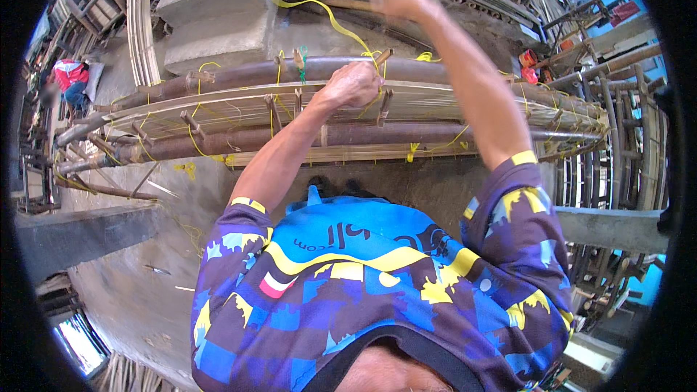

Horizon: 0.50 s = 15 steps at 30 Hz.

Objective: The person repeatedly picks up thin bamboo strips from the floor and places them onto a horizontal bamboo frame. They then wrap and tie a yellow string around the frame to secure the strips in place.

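A long bundle of thin pale strips [232, 112] lies crosswise before me between two dark round poles [250, 144]. Yellow straps and several short wooden pegs bind it. My left hand [354, 85] is closed at the bundle's middle, around a short wooden peg [385, 56] whose end sticks out past my fingers. A yellow strap [335, 23] runs from the far side down to this peg. Raised beyond the far pole, my right hand [410, 4] is smeared by motion. It appears closed on a brown wooden stick [348, 3] that points left.
Concrete steps [214, 11] rise at the far left, beside long leaning strips [141, 22]. A person in red [70, 80] is low down at the far left. Racks of poles [632, 123] stand at the right. Concrete beams [87, 236] flank me.
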Available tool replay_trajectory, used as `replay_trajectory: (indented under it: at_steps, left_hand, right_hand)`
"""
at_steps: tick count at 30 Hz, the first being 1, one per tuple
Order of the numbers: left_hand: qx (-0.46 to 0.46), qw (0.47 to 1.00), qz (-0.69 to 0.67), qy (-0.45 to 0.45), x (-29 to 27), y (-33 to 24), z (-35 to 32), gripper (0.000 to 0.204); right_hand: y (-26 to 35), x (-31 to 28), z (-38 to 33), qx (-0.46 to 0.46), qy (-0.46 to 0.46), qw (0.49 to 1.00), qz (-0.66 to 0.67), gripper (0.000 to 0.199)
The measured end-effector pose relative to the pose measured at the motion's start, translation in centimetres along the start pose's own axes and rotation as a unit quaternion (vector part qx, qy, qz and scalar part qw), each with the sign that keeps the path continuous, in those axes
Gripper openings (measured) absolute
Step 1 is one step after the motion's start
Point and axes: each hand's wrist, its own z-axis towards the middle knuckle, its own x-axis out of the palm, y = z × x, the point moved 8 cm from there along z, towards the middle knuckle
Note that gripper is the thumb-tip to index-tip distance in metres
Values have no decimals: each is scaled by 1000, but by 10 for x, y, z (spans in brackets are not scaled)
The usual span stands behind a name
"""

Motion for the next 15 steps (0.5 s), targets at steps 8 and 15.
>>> replay_trajectory:
  at_steps: [8,15]
  left_hand:
    - [21,999,22,-25,-7,-1,-2,35]
    - [61,987,-126,-85,-40,-24,93,26]
  right_hand:
    - [0,31,-79,-179,42,594,784,18]
    - [59,98,-194,-307,-11,867,392,14]
